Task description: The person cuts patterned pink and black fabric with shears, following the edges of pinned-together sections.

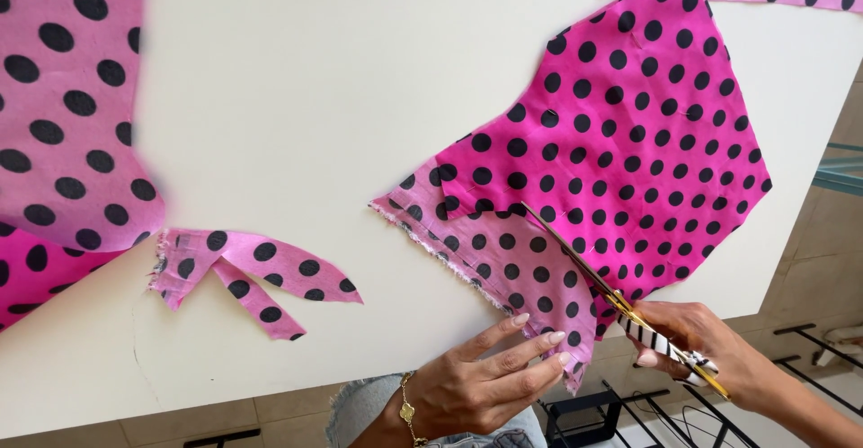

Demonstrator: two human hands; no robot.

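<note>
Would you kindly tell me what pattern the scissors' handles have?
The scissors' handles are black-and-white striped, seen in the head view, held in the right hand.

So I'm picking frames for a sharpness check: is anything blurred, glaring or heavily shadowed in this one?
Head view: the polka-dot fabric piece and scissors look sharp; the large fabric at the left edge is soft and smeared at its border. Even daylight, no glare on the white table, only faint shadows beside the left hand. The right hand is reasonably crisp.
</note>
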